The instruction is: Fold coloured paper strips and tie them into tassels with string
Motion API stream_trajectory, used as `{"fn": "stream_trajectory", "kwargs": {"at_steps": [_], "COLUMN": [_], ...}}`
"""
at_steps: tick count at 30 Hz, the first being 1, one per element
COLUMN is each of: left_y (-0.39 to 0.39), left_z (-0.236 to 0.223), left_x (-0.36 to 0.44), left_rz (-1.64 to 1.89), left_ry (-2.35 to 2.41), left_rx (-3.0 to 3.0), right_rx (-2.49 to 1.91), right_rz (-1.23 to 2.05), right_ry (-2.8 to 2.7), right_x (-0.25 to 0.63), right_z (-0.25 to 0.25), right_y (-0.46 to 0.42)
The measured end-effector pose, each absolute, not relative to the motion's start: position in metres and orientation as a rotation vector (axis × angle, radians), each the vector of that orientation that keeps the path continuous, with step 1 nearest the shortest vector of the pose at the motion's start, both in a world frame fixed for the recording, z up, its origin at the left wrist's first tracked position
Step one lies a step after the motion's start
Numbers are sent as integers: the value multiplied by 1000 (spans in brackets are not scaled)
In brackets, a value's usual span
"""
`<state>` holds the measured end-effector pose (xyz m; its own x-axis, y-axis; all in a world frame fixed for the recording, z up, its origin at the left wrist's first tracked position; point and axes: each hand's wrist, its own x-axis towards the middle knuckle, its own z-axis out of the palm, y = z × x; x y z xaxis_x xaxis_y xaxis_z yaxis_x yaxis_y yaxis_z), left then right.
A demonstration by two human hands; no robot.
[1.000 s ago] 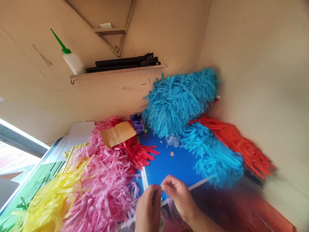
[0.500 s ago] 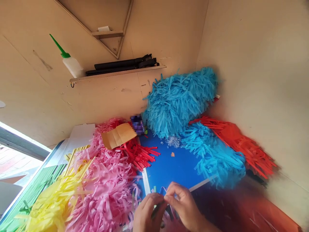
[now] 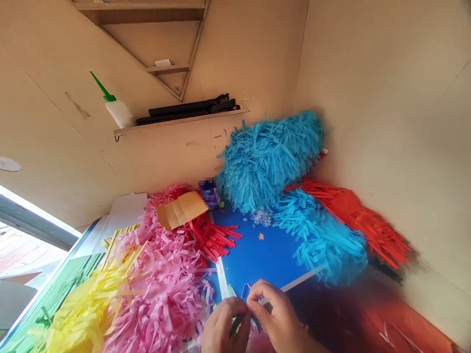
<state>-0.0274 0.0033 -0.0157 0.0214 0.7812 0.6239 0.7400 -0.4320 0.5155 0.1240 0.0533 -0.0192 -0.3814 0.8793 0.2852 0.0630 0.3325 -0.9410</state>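
My left hand (image 3: 224,326) and my right hand (image 3: 275,314) meet low in the view, their fingertips pinched together. A thin dark green strip (image 3: 236,325) runs down from the left fingers. A small blue paper loop (image 3: 246,292) stands just above the fingertips, and I cannot tell which hand holds it. Both hands are over the near edge of a blue board (image 3: 257,252). Pink paper fringe (image 3: 162,279) lies against my left hand. Part of what the fingers hold is hidden by them.
Yellow fringe (image 3: 81,306) and a green sheet (image 3: 55,289) lie at the left. Blue fringe bundles (image 3: 265,164) and red-orange fringe (image 3: 368,220) pile against the corner walls. A glue bottle (image 3: 118,113) stands on a wall shelf (image 3: 180,120).
The view has shifted slightly, so the shelf sits lower in the frame. My hands have come closer together, and the blue loop now shows more plainly above my fingertips.
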Motion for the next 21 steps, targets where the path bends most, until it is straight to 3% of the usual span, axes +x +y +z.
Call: {"fn": "stream_trajectory", "kwargs": {"at_steps": [7,16,21], "left_y": [1,-9,-10], "left_z": [-14,-12,-3], "left_x": [-25,-16,-17], "left_rz": [1418,1559,1504], "left_ry": [1631,1588,1446], "left_rx": [2154,1701,967], "right_rx": [-903,-900,-744], "right_rz": [1293,1208,1494], "right_ry": [-1649,-1642,-1541], "right_x": [129,135,141], "right_z": [-23,-14,2], "right_y": [55,53,59]}}
